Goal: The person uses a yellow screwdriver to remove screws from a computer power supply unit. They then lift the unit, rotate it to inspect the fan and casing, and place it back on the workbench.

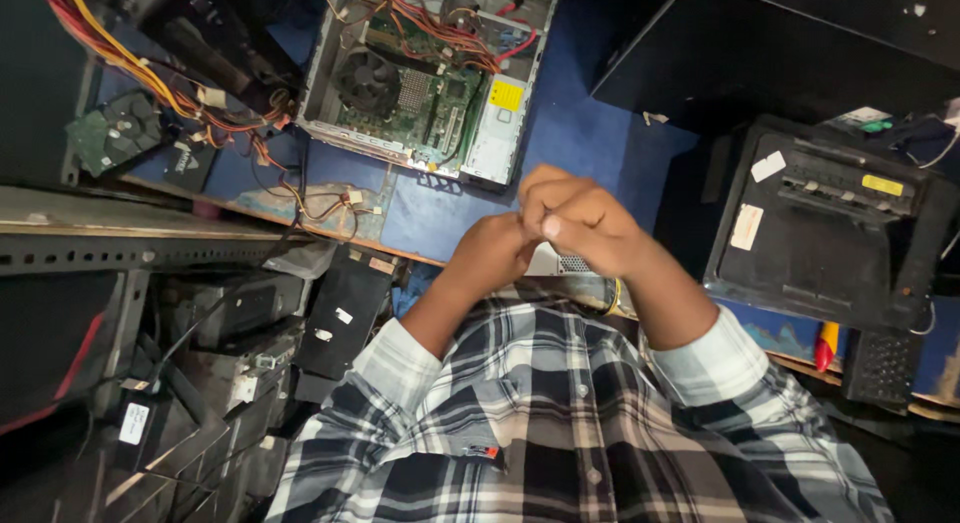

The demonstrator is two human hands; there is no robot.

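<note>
My two hands meet over the near edge of the blue-topped desk [590, 133], fingers curled and pressed together. My left hand [492, 249] is tucked under and against my right hand [580, 218]. A small pale spot shows between the fingers; I cannot tell whether it is a nail or a tiny part. A grey vented object [572, 265] lies partly hidden just below the hands. Both forearms come out of checked shirt sleeves.
An open computer case [430, 73] with fan, green board and wires lies ahead. At the left are a bare hard drive [115, 133] and red-yellow wire bundles [150, 78]. A black printer-like box [820, 223] sits right. Black devices [230, 333] are stacked lower left.
</note>
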